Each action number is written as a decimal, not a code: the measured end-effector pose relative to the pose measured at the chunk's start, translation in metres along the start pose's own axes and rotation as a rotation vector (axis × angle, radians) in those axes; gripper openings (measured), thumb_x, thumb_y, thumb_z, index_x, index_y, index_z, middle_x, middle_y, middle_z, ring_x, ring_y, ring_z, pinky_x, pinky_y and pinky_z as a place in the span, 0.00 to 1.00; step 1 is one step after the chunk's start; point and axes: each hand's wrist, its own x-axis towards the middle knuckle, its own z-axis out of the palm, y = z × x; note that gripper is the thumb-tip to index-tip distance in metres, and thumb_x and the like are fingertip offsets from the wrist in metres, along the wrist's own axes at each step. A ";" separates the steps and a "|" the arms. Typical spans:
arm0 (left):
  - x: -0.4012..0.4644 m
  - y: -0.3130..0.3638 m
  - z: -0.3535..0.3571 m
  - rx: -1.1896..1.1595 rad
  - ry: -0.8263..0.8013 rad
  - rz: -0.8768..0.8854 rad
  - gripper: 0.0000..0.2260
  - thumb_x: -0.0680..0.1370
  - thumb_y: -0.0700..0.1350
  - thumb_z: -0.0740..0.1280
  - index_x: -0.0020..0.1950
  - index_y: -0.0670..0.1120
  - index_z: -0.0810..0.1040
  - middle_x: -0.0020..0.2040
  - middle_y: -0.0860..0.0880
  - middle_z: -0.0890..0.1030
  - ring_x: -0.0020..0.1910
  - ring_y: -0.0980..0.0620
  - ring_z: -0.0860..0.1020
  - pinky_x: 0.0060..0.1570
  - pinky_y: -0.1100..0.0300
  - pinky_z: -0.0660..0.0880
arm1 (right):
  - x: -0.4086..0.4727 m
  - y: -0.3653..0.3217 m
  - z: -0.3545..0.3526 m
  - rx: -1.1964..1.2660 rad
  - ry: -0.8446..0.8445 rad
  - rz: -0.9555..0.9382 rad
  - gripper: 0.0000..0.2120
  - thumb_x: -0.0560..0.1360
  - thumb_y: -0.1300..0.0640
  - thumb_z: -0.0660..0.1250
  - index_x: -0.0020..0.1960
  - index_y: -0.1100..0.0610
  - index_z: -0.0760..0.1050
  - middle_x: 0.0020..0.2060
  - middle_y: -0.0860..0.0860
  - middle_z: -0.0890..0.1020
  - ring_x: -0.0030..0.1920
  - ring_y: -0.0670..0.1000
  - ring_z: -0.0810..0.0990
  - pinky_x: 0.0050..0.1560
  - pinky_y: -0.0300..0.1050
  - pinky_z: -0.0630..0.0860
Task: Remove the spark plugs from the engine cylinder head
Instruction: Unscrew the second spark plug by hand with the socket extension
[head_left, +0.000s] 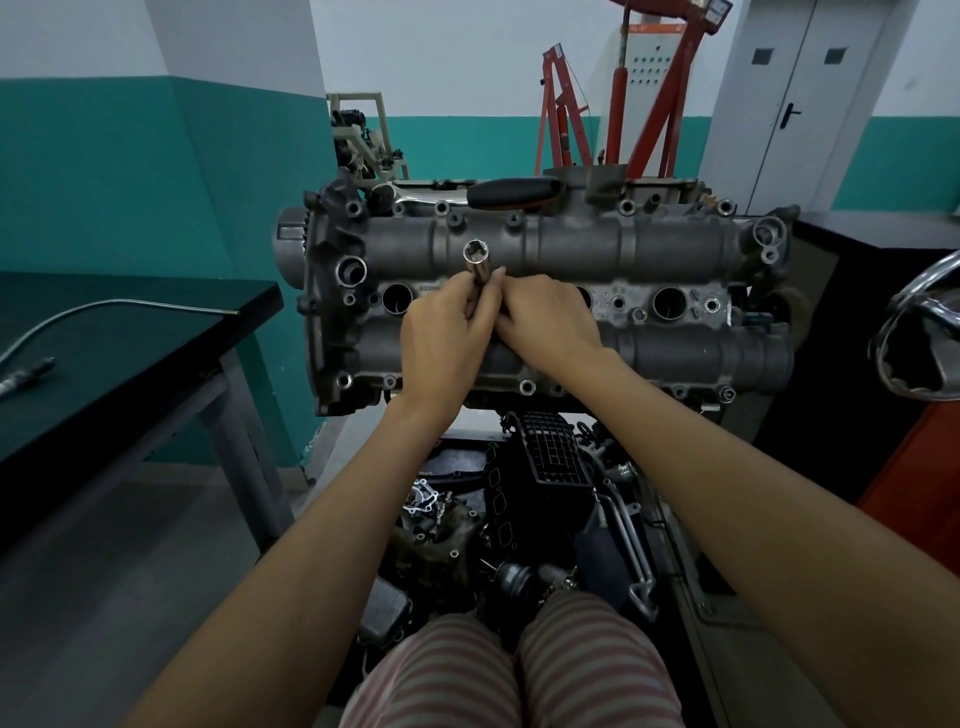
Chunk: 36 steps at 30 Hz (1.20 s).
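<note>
Left hand (441, 338) grasps the spark plug socket (477, 260) over the cylinder head (675, 353) — right hand (550, 322) fingers pinch its shaft; ratchet (467, 193) lies behind.

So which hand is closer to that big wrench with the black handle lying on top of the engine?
Right, though only slightly. The right hand sits almost straight below the wrench, while the left hand, gripping the shiny socket, is below it and further to the left.
</note>
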 end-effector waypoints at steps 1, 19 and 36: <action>-0.001 0.000 0.000 0.001 0.000 0.005 0.19 0.78 0.47 0.64 0.29 0.50 0.62 0.22 0.54 0.64 0.22 0.56 0.63 0.27 0.60 0.63 | 0.000 0.000 0.000 -0.019 -0.007 -0.006 0.14 0.78 0.51 0.54 0.50 0.58 0.75 0.43 0.57 0.81 0.44 0.61 0.79 0.35 0.45 0.62; -0.003 -0.001 0.000 0.005 -0.004 0.018 0.15 0.79 0.47 0.63 0.35 0.41 0.70 0.25 0.48 0.70 0.24 0.51 0.68 0.28 0.55 0.67 | -0.001 0.000 0.001 -0.021 -0.005 -0.019 0.11 0.78 0.53 0.55 0.48 0.58 0.73 0.41 0.56 0.81 0.42 0.61 0.79 0.35 0.45 0.60; -0.003 0.002 -0.002 0.030 0.002 -0.004 0.13 0.78 0.48 0.65 0.40 0.39 0.73 0.27 0.46 0.73 0.27 0.50 0.71 0.30 0.56 0.68 | 0.001 0.001 0.001 0.001 -0.039 0.005 0.07 0.77 0.53 0.56 0.43 0.55 0.69 0.41 0.55 0.80 0.42 0.59 0.78 0.35 0.45 0.61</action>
